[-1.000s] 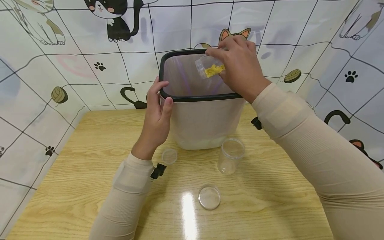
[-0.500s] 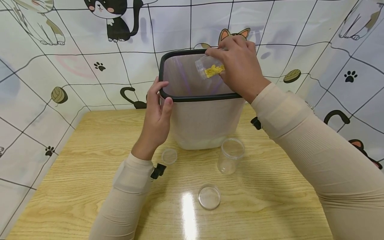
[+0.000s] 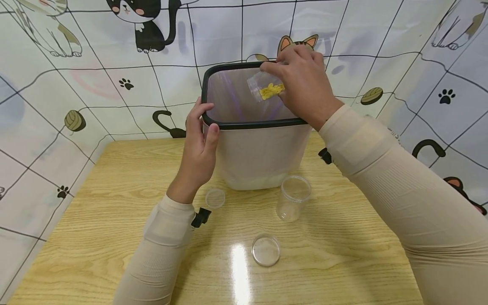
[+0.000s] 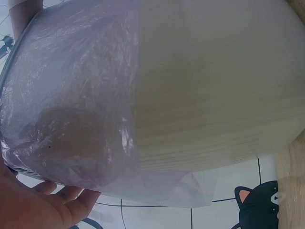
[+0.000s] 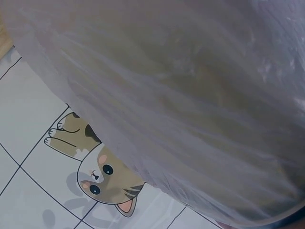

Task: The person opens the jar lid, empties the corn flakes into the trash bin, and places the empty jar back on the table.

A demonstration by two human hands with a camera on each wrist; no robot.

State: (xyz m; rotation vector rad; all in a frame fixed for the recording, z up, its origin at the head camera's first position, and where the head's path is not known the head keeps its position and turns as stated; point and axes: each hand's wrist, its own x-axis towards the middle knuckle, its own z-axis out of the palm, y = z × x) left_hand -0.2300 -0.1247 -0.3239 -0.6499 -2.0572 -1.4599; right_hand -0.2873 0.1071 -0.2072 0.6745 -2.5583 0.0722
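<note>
A pale trash bin (image 3: pixel 263 156) with a black rim stands at the back of the table, lined with a thin translucent bag (image 4: pixel 76 95). My left hand (image 3: pixel 198 152) grips its left corner, fingers over the rim and thumb at the front. Above the bin's mouth, my right hand (image 3: pixel 305 87) holds a small clear jar (image 3: pixel 254 87) tilted on its side, its end toward the left. Small yellow pieces (image 3: pixel 271 91) lie inside that jar. In the right wrist view the bag (image 5: pixel 167 95) fills most of the picture, and the right hand's fingers are hidden there.
A larger clear jar (image 3: pixel 289 207) stands upright in front of the bin, to the right. Nearer the front lies a clear round lid (image 3: pixel 266 250). A smaller lid (image 3: pixel 215 198) rests beside the left wrist. Cat-patterned sheeting (image 3: pixel 126 97) rises behind the wooden table (image 3: pixel 95 254).
</note>
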